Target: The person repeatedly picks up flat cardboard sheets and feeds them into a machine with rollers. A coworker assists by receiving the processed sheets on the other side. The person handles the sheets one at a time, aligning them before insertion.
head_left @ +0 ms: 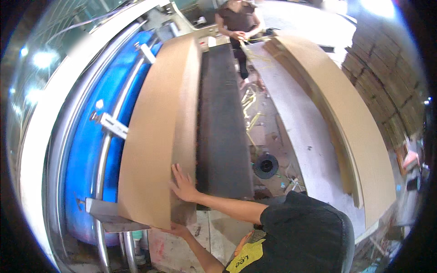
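Note:
A tall stack of long brown cardboard sheets (152, 123) lies in front of the machine's blue roller. My right hand (184, 185) is open, its fingers spread flat against the stack's right side near the close end. Lower down, my left hand (178, 230) touches the bottom of the stack's near end. Its fingers stretch along the lower edge, partly hidden by the cardboard. A metal plate (111, 214) sits at the stack's near left corner.
The blue roller (86, 168) and metal bars run along the left. A dark table (224, 123) stands right of the stack. Further right, a pale table (296, 123) bears more cardboard sheets (337, 91). A black reel (266, 166) and yellow straps (249, 109) lie on the floor. Another person (237, 20) stands at the back.

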Demonstrator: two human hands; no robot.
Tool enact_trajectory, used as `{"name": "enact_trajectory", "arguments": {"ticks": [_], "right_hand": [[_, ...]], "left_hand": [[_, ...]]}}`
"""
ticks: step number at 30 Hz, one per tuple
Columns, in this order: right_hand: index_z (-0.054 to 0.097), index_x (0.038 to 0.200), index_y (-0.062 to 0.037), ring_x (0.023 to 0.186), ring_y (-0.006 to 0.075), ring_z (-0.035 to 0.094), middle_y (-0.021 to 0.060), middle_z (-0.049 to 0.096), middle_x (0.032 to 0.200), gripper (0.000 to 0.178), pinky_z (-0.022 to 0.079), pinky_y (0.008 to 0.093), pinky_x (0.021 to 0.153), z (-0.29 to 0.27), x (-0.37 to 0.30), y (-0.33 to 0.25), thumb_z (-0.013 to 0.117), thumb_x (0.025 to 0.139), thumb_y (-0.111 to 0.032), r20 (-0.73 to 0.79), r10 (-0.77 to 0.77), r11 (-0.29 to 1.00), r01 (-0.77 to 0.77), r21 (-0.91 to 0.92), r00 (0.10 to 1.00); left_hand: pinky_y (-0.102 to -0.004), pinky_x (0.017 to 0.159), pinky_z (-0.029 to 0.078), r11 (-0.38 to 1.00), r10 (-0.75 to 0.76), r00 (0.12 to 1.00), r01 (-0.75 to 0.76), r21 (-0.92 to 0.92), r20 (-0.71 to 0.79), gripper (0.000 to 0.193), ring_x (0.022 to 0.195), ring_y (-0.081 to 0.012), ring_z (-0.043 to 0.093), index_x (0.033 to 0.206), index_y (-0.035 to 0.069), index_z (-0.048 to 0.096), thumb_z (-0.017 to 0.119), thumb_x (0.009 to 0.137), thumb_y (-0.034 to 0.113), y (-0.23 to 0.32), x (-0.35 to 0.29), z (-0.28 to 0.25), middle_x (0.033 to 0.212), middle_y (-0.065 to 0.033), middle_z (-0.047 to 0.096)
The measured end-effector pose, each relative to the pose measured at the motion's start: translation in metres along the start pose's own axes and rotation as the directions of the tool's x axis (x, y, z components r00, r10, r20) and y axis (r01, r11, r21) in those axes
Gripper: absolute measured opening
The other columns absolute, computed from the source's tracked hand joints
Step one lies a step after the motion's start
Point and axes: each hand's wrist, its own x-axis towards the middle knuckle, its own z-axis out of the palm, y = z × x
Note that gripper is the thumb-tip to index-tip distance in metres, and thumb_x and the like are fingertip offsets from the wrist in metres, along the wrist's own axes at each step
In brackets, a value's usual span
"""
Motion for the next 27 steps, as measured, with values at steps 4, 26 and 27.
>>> {"name": "enact_trajectory", "arguments": {"ticks": [4,26,27], "right_hand": [[0.014,0.161,-0.005,0.149,0.0325,0.032,0.0226,0.029,0.162,0.074,0.028,0.0435,0.12,-0.107,-0.055,0.021,0.05,0.106,-0.039,0.159,-0.037,0.944,-0.018,0.329,0.987],[0.044,0.142,0.0,0.108,0.0279,0.062,0.02,0.057,0.13,0.09,0.05,0.0436,0.092,-0.545,-0.743,0.159,0.06,0.089,-0.07,-0.679,0.595,0.551,-0.396,0.734,-0.43],[0.046,0.141,-0.001,0.108,0.0268,0.062,0.0191,0.059,0.128,0.086,0.051,0.0426,0.09,-0.547,-0.73,0.173,0.061,0.089,-0.068,-0.732,0.552,0.589,-0.435,0.681,-0.399]], "left_hand": [[-0.0491,0.123,0.024,0.999,-0.026,0.997,0.028,-0.035,0.066,0.074,0.145,-0.0378,0.036,0.157,-0.003,0.017,0.054,0.104,0.032,-0.003,0.013,-0.013,0.157,-0.0242,0.035],[-0.0461,0.101,0.047,0.701,0.512,0.737,-0.655,0.28,0.442,0.043,0.123,-0.0319,0.055,0.133,-0.004,0.053,0.061,0.102,0.025,0.058,-0.007,0.096,0.135,-0.0234,0.056],[-0.0455,0.102,0.047,0.648,0.556,0.705,-0.699,0.302,0.439,0.04,0.124,-0.0318,0.055,0.131,-0.004,0.055,0.06,0.102,0.024,0.067,-0.02,0.108,0.135,-0.0232,0.057]]}}
